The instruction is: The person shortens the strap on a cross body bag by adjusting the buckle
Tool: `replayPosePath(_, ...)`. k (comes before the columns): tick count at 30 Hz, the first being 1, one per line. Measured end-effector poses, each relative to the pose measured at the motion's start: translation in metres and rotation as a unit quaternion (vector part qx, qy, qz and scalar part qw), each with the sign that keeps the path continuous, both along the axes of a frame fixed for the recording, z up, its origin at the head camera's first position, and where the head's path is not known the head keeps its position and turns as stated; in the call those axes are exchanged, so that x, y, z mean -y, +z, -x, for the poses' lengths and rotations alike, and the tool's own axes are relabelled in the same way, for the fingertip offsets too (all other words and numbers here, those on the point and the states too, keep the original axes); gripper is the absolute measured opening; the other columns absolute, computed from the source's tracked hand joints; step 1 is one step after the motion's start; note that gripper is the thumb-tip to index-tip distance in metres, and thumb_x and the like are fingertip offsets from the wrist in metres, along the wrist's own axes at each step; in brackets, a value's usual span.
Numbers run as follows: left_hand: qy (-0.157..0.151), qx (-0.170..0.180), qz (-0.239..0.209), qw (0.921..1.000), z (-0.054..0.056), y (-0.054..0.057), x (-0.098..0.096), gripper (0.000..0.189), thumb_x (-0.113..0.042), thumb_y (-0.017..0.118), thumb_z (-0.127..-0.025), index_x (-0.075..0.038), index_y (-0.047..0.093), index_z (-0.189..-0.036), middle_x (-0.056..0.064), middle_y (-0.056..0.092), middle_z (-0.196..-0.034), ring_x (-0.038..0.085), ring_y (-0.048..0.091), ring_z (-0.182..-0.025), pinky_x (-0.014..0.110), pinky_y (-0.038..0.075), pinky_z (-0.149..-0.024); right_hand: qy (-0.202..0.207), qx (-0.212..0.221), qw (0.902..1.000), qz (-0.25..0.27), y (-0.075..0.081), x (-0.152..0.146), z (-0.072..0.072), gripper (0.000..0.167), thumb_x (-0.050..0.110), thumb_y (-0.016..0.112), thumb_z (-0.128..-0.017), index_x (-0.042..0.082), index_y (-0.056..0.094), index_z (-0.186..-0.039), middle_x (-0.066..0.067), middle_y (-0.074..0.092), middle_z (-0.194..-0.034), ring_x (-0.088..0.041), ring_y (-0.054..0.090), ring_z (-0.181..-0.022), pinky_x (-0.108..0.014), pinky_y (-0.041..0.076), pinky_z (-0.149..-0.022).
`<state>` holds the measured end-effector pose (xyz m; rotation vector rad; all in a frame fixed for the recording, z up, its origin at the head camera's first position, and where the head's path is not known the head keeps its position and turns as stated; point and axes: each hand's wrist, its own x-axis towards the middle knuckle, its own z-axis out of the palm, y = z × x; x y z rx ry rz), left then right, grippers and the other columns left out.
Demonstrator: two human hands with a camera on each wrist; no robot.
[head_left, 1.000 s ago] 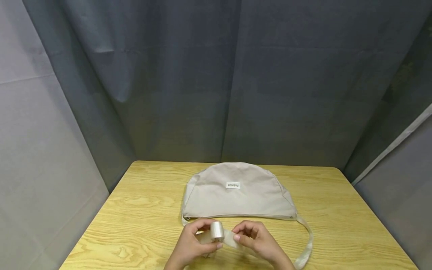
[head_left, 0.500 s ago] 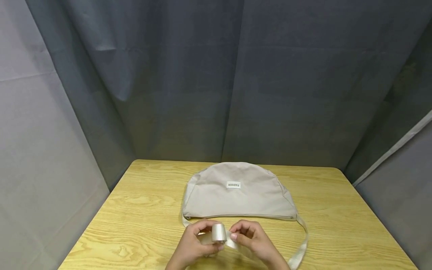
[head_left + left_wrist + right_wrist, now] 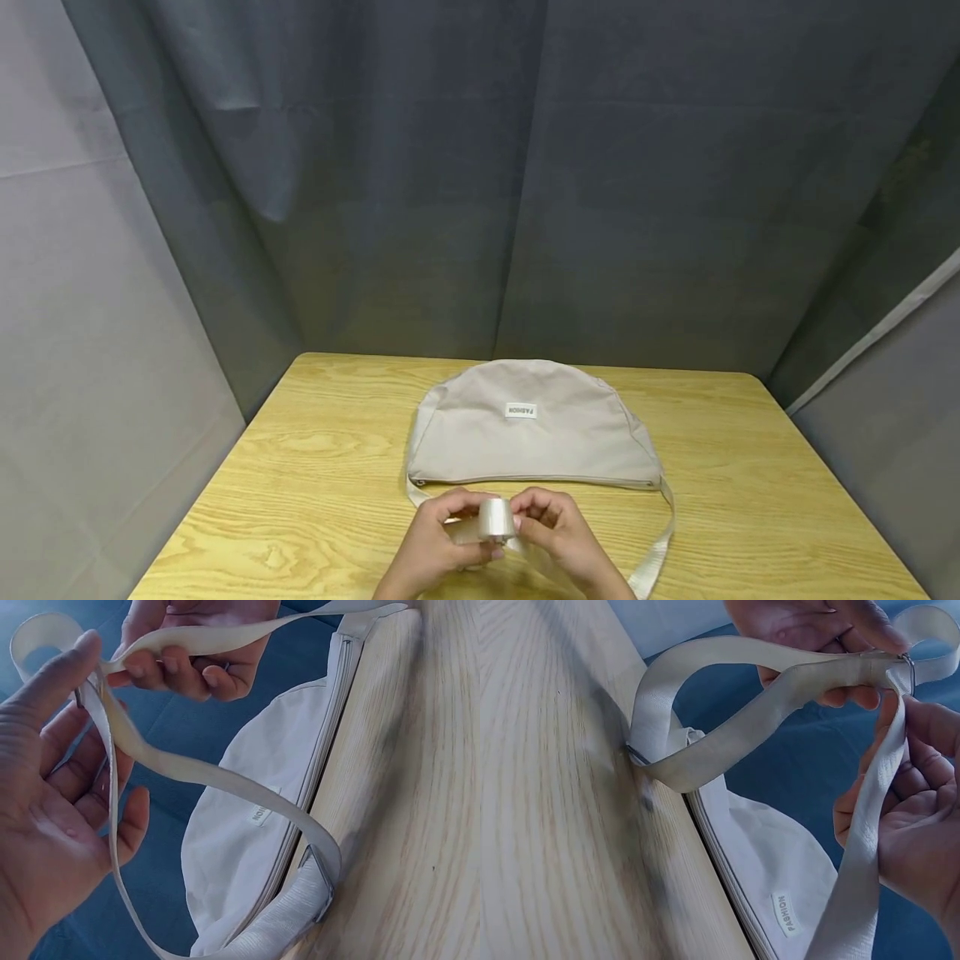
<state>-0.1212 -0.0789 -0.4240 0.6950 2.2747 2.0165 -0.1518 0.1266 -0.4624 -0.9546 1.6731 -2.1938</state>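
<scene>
In the head view, a half-moon bag of pale beige fabric (image 3: 532,450) lies on a yellow wood-grain desk (image 3: 300,483), its zipped edge towards the person and its small white rectangular label (image 3: 521,410) reading upside down. A long beige woven strap (image 3: 651,567) leaves both ends of the bag. Just in front of the zip the left hand (image 3: 435,542) and the right hand (image 3: 558,533) sit close together, both gripping the strap — a short loop of it stands up between them

In the left wrist view, the left hand's thumb clamps the strap against its fingers beside a thin metal slider buckle (image 3: 79,697), which is partly hidden. The right hand's fingers curl under the length that runs off past the top of the zip. Lower down, a rectangular metal ring (image 3: 324,889) has the strap passing through it, so that part looks done

In the right wrist view, the slider buckle shows nearly edge-on under the left thumb, while the right hand pinches the strap right beside it. Two slack runs join the ring to the left hand, and a round loop juts out beyond the buckle. The strap seems to be threaded but only midway adjusted — the loop is not drawn flat, the slack is not taken up, and both hands are occupied with it
</scene>
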Motion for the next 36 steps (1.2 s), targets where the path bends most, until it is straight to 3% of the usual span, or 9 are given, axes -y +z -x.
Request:
replayPosePath(9,0.029,0.011,0.002,0.9995,0.000,0.001,0.001,0.049,-0.008,0.085,-0.064,-0.006,0.065,-0.108,0.001,0.067,-0.096,0.023,0.061,-0.087,0.038,0.045,-0.078,0.006,0.007,0.9999,-0.006,0.002,-0.004,-0.003,0.027,-0.007,0.053,-0.089,-0.009,0.053,-0.116,-0.008,0.064,-0.097,-0.015,0.060,-0.087,-0.027,0.049,-0.073)
replayPosePath(18,0.026,0.018,-0.004,0.9995,0.002,0.001,0.000,0.045,-0.006,0.085,-0.062,-0.004,0.067,-0.103,0.001,0.067,-0.099,0.022,0.062,-0.088,0.036,0.047,-0.077,-0.042,-0.064,0.9943,-0.074,0.006,-0.007,-0.004,0.039,-0.005,0.063,-0.083,-0.004,0.053,-0.121,-0.015,0.063,-0.105,-0.020,0.059,-0.092,-0.032,0.046,-0.076)
replayPosePath(36,0.033,0.011,-0.006,0.9994,0.003,-0.002,-0.002,0.043,-0.010,0.086,-0.061,-0.003,0.068,-0.100,-0.005,0.068,-0.097,0.017,0.062,-0.092,0.037,0.048,-0.080,-0.111,-0.103,0.9767,-0.152,0.014,0.000,-0.010,0.041,0.000,0.075,-0.074,0.006,0.062,-0.113,-0.001,0.065,-0.102,-0.015,0.055,-0.085,-0.033,0.044,-0.070)
